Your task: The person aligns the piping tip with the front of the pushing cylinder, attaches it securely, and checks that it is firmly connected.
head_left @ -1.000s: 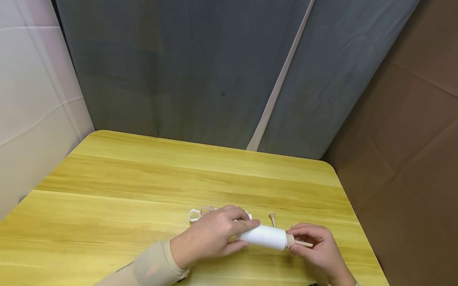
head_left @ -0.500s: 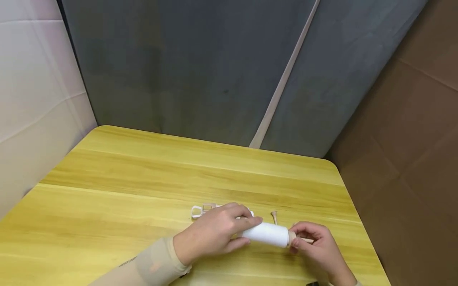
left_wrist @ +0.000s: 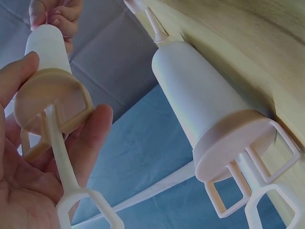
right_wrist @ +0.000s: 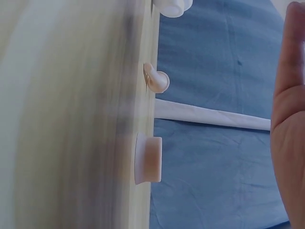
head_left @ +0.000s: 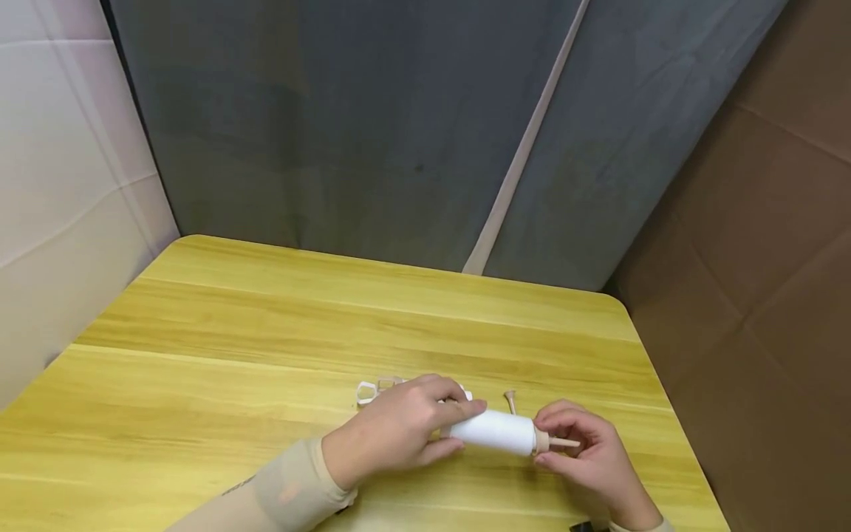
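My left hand (head_left: 405, 428) grips a white icing syringe (head_left: 495, 430), holding it tilted slightly down to the right. In the left wrist view its beige collar (left_wrist: 50, 102) with square finger loops rests between thumb and fingers, and the white plunger (left_wrist: 62, 152) sticks out behind. At the other end sits a beige nozzle cap (head_left: 541, 441) with a thin tip. My right hand (head_left: 592, 451) has thumb and fingers loosely curled round this cap. Behind the left hand lies a second white syringe (left_wrist: 190, 90), mostly hidden in the head view.
A loose beige nozzle (head_left: 510, 401) lies on the wooden table (head_left: 266, 310) beyond the syringe. Near it in the right wrist view stands a short beige piece (right_wrist: 150, 160). Grey cloth (head_left: 372, 133) hangs behind the table, and brown cloth (head_left: 764, 244) on the right.
The right fingers, pressed over the nozzle cap half a second ago, have loosened and spread, so more of the cap and tip shows. The left hand still holds the syringe in nearly the same place.
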### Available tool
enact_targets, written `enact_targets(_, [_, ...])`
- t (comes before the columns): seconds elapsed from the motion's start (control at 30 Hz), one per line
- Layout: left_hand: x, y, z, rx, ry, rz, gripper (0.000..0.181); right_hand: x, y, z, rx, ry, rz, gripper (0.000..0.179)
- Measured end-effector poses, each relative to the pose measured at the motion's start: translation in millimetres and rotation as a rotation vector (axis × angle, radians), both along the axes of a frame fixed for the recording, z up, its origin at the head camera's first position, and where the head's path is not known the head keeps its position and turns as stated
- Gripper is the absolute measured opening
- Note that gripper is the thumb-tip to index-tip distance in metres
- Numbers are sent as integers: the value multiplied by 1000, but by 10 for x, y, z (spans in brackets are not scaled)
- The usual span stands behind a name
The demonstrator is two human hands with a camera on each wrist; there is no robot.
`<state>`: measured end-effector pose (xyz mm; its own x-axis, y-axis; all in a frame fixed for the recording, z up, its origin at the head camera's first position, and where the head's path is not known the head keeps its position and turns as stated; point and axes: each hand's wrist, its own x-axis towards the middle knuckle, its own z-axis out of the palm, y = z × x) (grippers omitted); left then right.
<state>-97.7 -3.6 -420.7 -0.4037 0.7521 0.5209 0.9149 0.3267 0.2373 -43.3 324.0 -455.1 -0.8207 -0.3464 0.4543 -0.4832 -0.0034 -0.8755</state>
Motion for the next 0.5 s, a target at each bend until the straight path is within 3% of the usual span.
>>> enact_targets(0.3, [-3, 31, 1, 12, 26, 3, 50, 15, 19, 32, 8, -30, -71, 48])
enact_targets(0.5, [-1, 46, -18, 21, 74, 0, 50, 17, 28, 27, -27, -83, -38, 33])
